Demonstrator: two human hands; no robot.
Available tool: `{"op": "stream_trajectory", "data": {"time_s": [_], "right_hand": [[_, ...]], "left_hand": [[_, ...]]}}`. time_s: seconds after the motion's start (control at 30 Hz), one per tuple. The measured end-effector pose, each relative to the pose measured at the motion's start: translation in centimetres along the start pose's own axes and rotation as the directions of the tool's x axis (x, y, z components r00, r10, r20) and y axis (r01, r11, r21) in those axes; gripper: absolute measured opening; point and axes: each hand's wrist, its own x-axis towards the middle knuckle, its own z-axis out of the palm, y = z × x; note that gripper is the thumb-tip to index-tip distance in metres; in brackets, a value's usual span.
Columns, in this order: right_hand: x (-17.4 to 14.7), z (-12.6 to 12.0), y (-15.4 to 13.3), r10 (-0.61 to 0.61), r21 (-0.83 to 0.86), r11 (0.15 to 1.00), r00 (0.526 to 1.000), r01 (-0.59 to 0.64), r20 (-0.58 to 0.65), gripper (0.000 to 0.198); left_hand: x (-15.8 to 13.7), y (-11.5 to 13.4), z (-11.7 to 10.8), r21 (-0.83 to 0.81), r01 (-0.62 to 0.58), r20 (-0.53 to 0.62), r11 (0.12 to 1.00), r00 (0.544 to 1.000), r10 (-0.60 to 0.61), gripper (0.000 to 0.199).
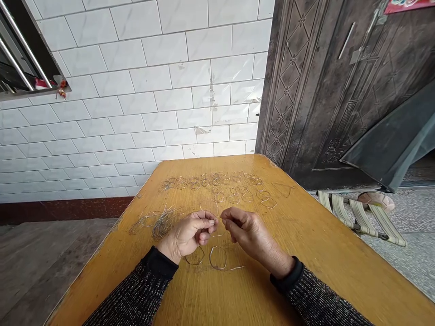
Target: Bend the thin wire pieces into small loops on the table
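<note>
I judge the work well along but unfinished: many wire loops (pixel 215 179) lie in rows across the far part of the table (pixel 306 271), while the tangled bundle (pixel 163 226) beside my left hand (pixel 190 233) seems left to do. Over the table's middle, that hand and my right hand (pixel 253 233) pinch a thin wire (pixel 217 209), slender and curved into a rough round
</note>
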Motion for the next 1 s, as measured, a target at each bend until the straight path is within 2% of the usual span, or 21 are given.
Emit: {"op": "stream_trajectory", "data": {"time_s": [0.1, 0.23, 0.37, 0.53, 0.6, 0.7, 0.77, 0.83, 1.0], "right_hand": [[0.0, 0.0, 0.1, -0.058, -0.105, 0.993, 0.998, 0.059, 0.01, 0.018], [0.1, 0.0, 0.1, -0.099, -0.193, 0.976, 0.995, 0.098, 0.007, 0.02], [0.2, -0.1, 0.1, -0.115, -0.237, 0.966, 0.993, 0.106, -0.024, 0.022], [0.0, 0.1, 0.3, -0.14, -0.233, 0.963, 0.99, 0.134, -0.011, 0.023], [0.0, 0.2, 0.4, -0.095, -0.148, 0.985, 0.995, 0.095, 0.007, 0.021], [0.2, 0.4, 0.4, 0.095, 0.145, 0.984, 0.994, -0.102, 0.056, 0.017], [0.4, 0.5, 0.4, 0.213, 0.336, 0.912, 0.971, -0.236, 0.105, 0.019], [0.5, 0.7, 0.4, 0.286, 0.46, 0.824, 0.944, -0.33, 0.165, 0.025], [0.1, 1.3, 0.4, 0.311, 0.6, 0.658, 0.889, -0.456, 0.335, 0.03]], "left_hand": [[-0.1, 0.0, 0.2, 0.063, -0.028, -0.006, 0.998, 1.0, 0.029, 0.016], [-0.3, -0.2, 0.6, 0.223, -0.133, -0.052, 0.966, 0.988, 0.148, 0.014], [-0.5, -0.2, 0.9, 0.377, -0.217, -0.043, 0.9, 0.967, 0.251, 0.019], [-0.3, -0.4, 0.9, 0.42, -0.259, -0.038, 0.87, 0.952, 0.302, 0.026], [-0.2, -0.5, 0.7, 0.385, -0.237, -0.06, 0.892, 0.958, 0.281, 0.025], [0.1, -0.6, 0.5, 0.284, -0.205, -0.106, 0.937, 0.964, 0.243, 0.018], [0.1, -0.6, 0.4, 0.242, -0.216, -0.14, 0.946, 0.957, 0.254, 0.016], [0.2, -0.5, 0.4, 0.231, -0.259, -0.161, 0.938, 0.941, 0.299, 0.017], [0.3, -0.6, 0.6, 0.212, -0.342, -0.156, 0.915, 0.913, 0.377, 0.018]]}}
